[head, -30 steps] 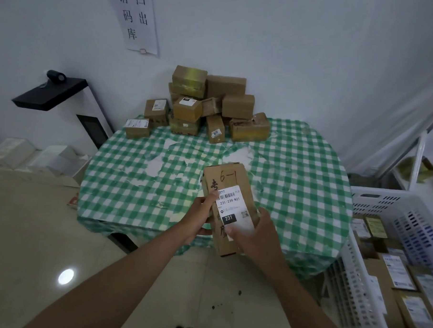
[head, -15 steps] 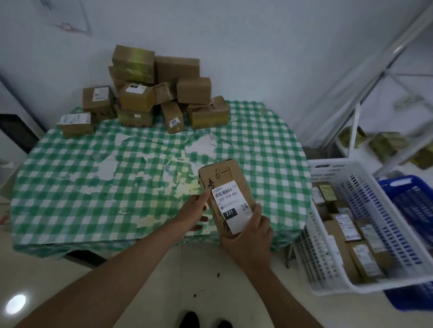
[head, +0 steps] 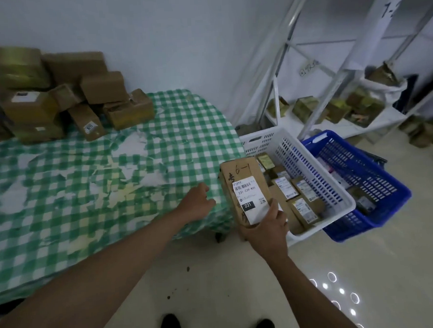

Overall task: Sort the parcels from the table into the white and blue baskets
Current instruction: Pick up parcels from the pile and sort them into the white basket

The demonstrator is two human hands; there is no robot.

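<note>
Right hand [head: 265,230] had its grip closed round the lower end of a brown cardboard parcel [head: 243,187], thumb lying across the bottom edge of the white shipping label [head: 251,199]. That label showed a barcode, the printed code 231-239-K01 and a black tag reading 231; "6-1" was handwritten on the cardboard above it. The parcel was held upright and tilted slightly, off the tabletop, just beside its right edge and in front of the near left corner of the white plastic slatted basket [head: 307,164].

Left hand [head: 196,202] held nothing. Its fingers were loosely curled, and it was apart from the parcel, above the tabletop's right edge.

White basket stood on the floor, holding several labelled cardboard parcels. A blue plastic slatted basket [head: 375,181] stood just beside it on the right, touching or nearly so; its contents were too dim to identify.

Tabletop carried a green-and-white checked cloth [head: 87,189], worn to white patches in the middle. A pile of brown cardboard boxes [head: 66,96] was stacked at its far left against the wall. A white metal shelf rack [head: 331,89] stood behind the baskets with small packages on a low shelf.
</note>
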